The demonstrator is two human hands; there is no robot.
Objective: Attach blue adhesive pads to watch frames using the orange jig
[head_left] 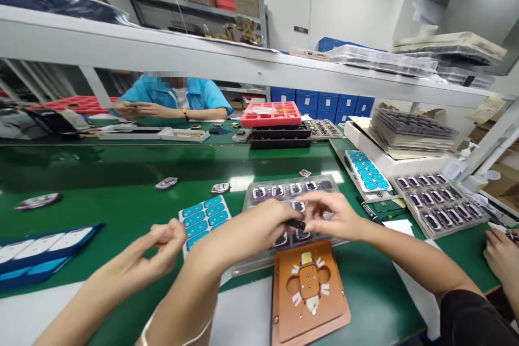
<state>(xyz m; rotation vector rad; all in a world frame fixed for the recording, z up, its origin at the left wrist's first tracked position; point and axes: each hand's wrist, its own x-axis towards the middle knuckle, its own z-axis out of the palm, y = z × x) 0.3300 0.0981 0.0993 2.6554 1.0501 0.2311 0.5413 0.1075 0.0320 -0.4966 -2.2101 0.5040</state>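
1. Head view: the left hand [160, 246] is hovering above the green table [121, 173], palm turned inward, with thumb and fingertips pressed together. Whether anything sits between them cannot be told.
2. The right hand [271, 221] is reaching forward over the clear tray [248, 201], wrist raised, its fingertips pinching a small dark part [298, 224].
3. A co-worker's hand [340, 220], on an arm in a black sleeve, is coming in from the right and touching the same small dark part from the opposite side, directly above the tray's middle rows.
4. An orange fixture plate [312, 313] is lying just in front of the clear tray, near the table edge.
5. A blue sticker sheet [203, 217] is lying between the two hands, left of the tray.
6. A second parts tray [438, 203] is sitting further right, with another hand [500, 251] resting at the frame edge.
7. Across the table, a person in a blue shirt [198, 96] is sitting beneath a white shelf [203, 54]; a red tray [271, 113] is stacked on black trays nearby.
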